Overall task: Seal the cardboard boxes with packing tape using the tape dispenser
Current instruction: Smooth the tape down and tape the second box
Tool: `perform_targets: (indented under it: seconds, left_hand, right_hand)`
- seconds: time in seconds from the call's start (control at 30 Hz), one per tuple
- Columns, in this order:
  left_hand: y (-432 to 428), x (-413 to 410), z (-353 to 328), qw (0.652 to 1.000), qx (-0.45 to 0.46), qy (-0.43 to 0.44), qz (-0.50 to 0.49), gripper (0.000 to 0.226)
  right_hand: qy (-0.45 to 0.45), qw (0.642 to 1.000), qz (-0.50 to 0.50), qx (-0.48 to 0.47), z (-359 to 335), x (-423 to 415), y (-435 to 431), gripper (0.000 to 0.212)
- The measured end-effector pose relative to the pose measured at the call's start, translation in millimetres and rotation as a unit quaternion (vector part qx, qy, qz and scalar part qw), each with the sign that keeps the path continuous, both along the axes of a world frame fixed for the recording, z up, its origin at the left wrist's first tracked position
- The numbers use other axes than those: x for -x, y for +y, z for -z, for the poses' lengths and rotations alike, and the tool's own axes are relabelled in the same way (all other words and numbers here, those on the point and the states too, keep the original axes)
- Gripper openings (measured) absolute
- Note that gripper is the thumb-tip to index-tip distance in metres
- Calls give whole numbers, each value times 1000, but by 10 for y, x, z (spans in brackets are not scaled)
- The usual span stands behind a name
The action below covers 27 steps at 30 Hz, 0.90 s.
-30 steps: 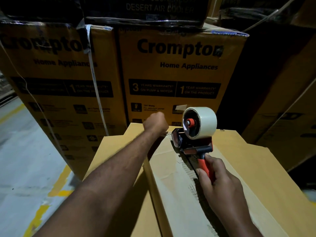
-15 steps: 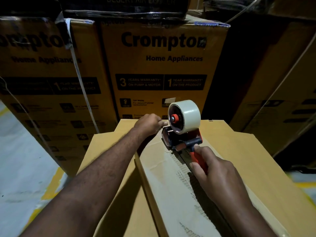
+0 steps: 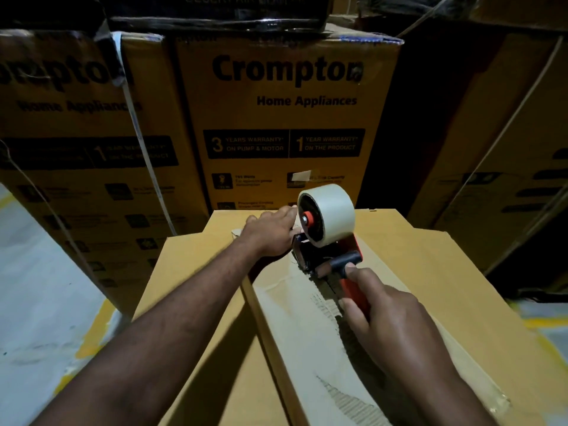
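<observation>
A plain cardboard box lies in front of me, its top scuffed along the centre seam. My right hand grips the red handle of the tape dispenser, which sits on the seam near the box's far end. Its roll of pale packing tape stands upright. My left hand rests on the far end of the box top, right against the dispenser. Its fingers reach fairly straight toward the roll, and their tips are hidden behind it.
A lower cardboard surface adjoins the box on the left. Tall yellow Crompton cartons are stacked right behind, with more cartons at the right. Grey floor with yellow lines lies to the left.
My left hand has moved right from a fist beside the dispenser to lie against the roll with fingers stretched out. My right hand keeps its grip on the handle.
</observation>
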<state>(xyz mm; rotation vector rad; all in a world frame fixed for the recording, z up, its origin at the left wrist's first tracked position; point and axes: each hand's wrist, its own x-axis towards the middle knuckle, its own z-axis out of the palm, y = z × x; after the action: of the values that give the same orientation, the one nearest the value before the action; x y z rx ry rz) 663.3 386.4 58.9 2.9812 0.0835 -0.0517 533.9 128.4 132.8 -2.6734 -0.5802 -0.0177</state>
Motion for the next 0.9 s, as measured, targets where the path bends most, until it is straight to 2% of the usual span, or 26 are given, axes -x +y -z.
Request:
perform_targets:
  seconds: [0.2,0.37,0.5,0.6,0.73,0.83,0.9]
  left_hand:
    - [12,-76,-101,999,14,52,0,72]
    - [86,-122,-129,998,15,60,12,77]
    - [52,-69,-111,999,8,39,4,74]
    - [-79,78,-86,1000,-12,4,5,61]
    - [-429,744,-88,998,23,0,51,54]
    - [-772,1584,-119,999,48,9,1,56]
    - [-1104,2147,-220,996,70,51,-30,66]
  right_hand:
    - [47,999,15,-12,-102,-1,-98,50]
    - [85,996,36,-9,-203,262,-264,45]
    - [67,996,48,19,-194,423,-252,46]
    - [28,998,50,37,-148,544,-228,48]
    - [-5,996,63,59,-121,645,-288,49]
    - [-8,997,61,50,-136,650,-373,49]
    - [-10,998,56,40,-144,649,-405,48]
